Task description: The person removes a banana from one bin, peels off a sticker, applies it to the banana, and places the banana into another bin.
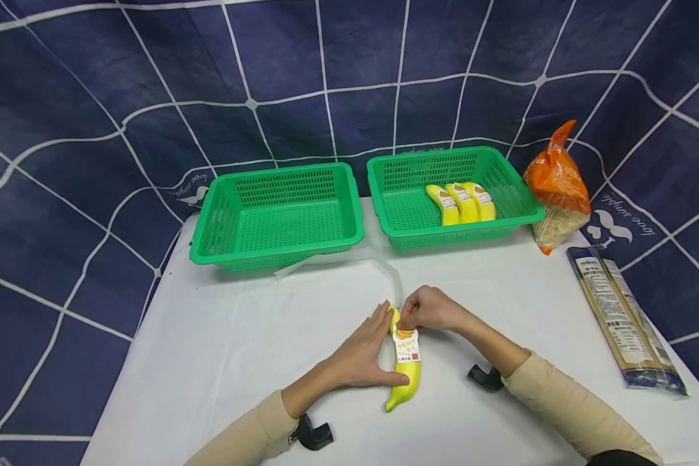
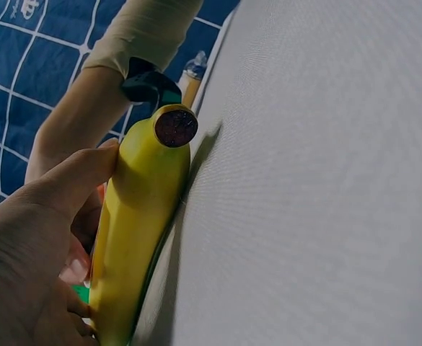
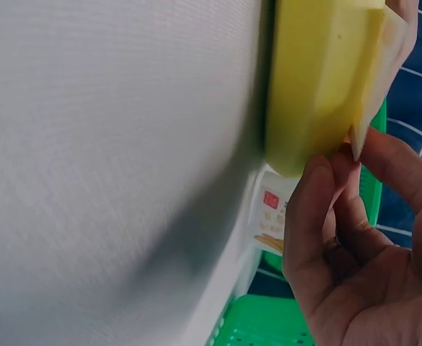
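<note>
A yellow banana (image 1: 408,382) lies on the white table, a white printed label (image 1: 408,349) along its upper side. My left hand (image 1: 358,356) holds the banana from the left, thumb near its lower end and fingers near the far end. In the left wrist view the thumb touches the side of the banana (image 2: 142,194) below its dark tip. My right hand (image 1: 431,309) pinches the far edge of the label between thumb and finger. The right wrist view shows that edge of the label (image 3: 369,94) standing off the banana's surface.
A green basket (image 1: 279,249) stands at the back left. Another green basket (image 1: 460,232) holds 3 labelled bananas (image 1: 466,204). An orange-topped bag (image 1: 559,188) and long flat packages (image 1: 623,317) lie on the right. A pale strip (image 1: 332,259) runs across the table behind my hands.
</note>
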`<state>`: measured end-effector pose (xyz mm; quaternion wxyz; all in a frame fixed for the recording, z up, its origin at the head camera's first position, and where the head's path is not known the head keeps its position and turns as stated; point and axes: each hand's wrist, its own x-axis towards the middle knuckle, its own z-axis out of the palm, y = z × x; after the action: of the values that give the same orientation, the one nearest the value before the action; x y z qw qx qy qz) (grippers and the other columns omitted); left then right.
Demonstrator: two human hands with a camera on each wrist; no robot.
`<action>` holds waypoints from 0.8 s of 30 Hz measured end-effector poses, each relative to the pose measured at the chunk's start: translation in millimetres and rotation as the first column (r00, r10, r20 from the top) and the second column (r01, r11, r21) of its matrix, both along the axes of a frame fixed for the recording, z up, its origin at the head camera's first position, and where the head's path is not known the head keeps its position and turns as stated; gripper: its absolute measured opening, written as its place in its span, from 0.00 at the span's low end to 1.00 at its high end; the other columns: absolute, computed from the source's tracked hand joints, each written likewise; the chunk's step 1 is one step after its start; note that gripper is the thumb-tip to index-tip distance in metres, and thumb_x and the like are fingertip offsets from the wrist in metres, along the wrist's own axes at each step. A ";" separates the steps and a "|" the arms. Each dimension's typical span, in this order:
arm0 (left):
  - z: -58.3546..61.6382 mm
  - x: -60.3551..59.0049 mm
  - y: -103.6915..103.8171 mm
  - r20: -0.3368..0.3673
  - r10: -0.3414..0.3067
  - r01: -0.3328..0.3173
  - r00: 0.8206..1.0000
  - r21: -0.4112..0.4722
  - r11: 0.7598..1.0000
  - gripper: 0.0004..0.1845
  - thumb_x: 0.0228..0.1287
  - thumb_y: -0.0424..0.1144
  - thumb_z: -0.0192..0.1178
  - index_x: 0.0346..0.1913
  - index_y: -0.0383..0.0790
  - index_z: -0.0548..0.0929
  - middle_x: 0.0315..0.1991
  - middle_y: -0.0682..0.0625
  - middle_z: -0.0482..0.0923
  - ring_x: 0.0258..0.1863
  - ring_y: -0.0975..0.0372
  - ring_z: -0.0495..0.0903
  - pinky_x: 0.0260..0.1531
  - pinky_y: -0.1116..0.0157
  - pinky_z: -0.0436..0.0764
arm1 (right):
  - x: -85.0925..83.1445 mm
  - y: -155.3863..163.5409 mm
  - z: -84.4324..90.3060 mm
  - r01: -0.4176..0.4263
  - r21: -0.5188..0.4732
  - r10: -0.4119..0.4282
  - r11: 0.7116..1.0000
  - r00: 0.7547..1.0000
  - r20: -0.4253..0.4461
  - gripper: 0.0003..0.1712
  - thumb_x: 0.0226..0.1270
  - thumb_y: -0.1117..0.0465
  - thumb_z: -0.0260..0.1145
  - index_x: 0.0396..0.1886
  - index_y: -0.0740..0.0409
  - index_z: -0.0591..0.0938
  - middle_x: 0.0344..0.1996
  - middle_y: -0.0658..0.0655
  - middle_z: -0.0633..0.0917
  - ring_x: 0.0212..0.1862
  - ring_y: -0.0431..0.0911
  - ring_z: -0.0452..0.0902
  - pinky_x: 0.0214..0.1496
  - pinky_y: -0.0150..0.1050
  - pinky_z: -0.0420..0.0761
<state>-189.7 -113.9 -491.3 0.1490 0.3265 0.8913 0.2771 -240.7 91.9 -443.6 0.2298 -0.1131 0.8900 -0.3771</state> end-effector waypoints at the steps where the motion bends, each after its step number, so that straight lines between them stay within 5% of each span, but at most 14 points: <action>1: -0.2 0.3 -0.2 0.001 0.000 0.000 1.000 0.000 1.000 0.65 0.50 0.71 0.63 0.78 0.41 0.40 0.80 0.50 0.29 0.80 0.60 0.35 0.77 0.56 0.52 | 0.5 -0.3 -0.8 0.004 -0.001 -0.004 1.000 1.000 -0.002 0.06 0.51 0.61 0.75 0.23 0.58 0.86 0.17 0.50 0.83 0.23 0.41 0.74 0.26 0.33 0.74; 10: -2.2 0.9 -1.2 -0.002 -0.001 0.001 1.000 0.008 1.000 0.65 0.49 0.71 0.63 0.78 0.40 0.39 0.80 0.48 0.30 0.80 0.59 0.35 0.77 0.55 0.52 | -1.5 5.7 -8.9 0.078 -0.061 -0.075 0.995 0.996 0.042 0.12 0.50 0.59 0.78 0.29 0.60 0.84 0.20 0.51 0.84 0.24 0.41 0.77 0.30 0.35 0.79; 24: 2.0 -0.1 -0.1 0.010 0.000 0.000 1.000 -0.002 1.000 0.65 0.49 0.71 0.63 0.78 0.41 0.40 0.80 0.50 0.30 0.79 0.61 0.34 0.77 0.56 0.52 | 3.8 15.1 -11.1 0.091 -0.052 -0.089 0.994 0.995 0.037 0.07 0.54 0.63 0.75 0.29 0.61 0.85 0.19 0.51 0.83 0.24 0.41 0.76 0.29 0.34 0.79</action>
<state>-189.7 -114.0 -489.3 0.1536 0.3249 0.8910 0.2776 -236.9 107.0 -454.6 0.2247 -0.0726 0.8796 -0.4129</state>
